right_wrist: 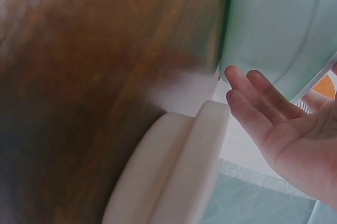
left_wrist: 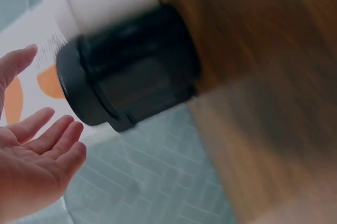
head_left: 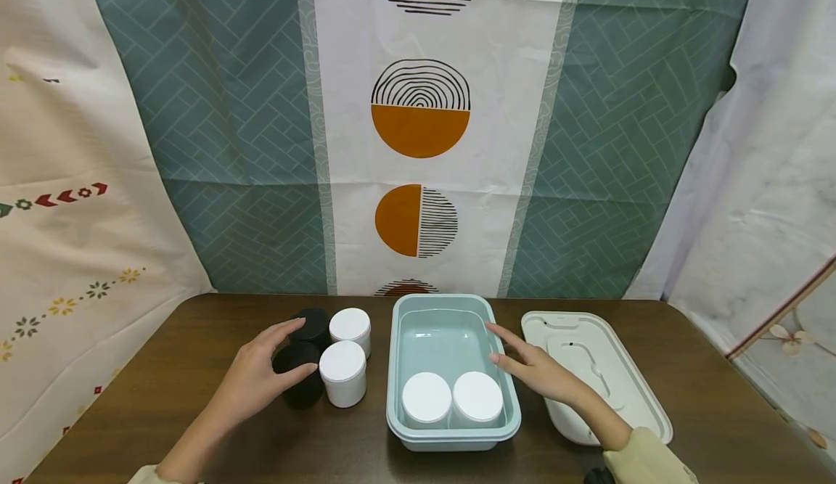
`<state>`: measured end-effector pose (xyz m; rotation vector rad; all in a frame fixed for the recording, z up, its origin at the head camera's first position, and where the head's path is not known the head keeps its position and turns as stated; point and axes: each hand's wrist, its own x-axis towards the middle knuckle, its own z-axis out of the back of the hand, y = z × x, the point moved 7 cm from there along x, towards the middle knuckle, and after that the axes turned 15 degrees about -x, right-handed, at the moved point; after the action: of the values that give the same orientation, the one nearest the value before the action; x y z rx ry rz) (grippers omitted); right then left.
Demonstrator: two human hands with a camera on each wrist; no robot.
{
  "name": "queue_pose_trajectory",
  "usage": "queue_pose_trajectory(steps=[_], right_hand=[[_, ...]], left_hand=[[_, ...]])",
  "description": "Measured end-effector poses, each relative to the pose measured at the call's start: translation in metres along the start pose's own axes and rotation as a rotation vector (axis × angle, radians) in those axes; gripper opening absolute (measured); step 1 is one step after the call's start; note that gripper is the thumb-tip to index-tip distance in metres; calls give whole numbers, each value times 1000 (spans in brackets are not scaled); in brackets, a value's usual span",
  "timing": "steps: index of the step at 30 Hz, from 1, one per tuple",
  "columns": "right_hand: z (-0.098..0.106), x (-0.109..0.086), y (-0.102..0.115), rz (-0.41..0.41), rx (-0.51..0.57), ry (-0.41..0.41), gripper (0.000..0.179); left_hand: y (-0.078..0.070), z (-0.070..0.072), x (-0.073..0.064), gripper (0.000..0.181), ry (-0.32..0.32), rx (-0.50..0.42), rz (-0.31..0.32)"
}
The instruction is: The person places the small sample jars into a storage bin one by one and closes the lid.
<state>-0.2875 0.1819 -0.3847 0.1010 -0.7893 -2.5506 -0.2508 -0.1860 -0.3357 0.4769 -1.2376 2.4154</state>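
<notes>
My left hand hovers by two black jars and two white jars, its thumb and fingers spread apart with nothing between them. In the left wrist view a black jar stands just beyond the fingertips. A light-blue rectangular tub sits mid-table with two white-lidded jars side by side at its near end. At the tub's right rim is my right hand, fingers extended; whether it touches the rim I cannot tell. The right wrist view shows those fingers beside the tub's outer wall.
A white tub lid lies on the brown wooden table to the right of the tub, beneath the right forearm. A patterned curtain hangs behind the table's far edge. A small dark object shows by the right sleeve.
</notes>
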Motion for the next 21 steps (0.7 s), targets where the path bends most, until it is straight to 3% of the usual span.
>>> queue_pose_trajectory(steps=[11,21], right_hand=[[-1,0,-2,-1,-2,1,56],[0,1,-1,-3,-9,2,57]], left_hand=[[29,7,-9,74,65,24,159],[33,4,-10,72,83,-13,171]])
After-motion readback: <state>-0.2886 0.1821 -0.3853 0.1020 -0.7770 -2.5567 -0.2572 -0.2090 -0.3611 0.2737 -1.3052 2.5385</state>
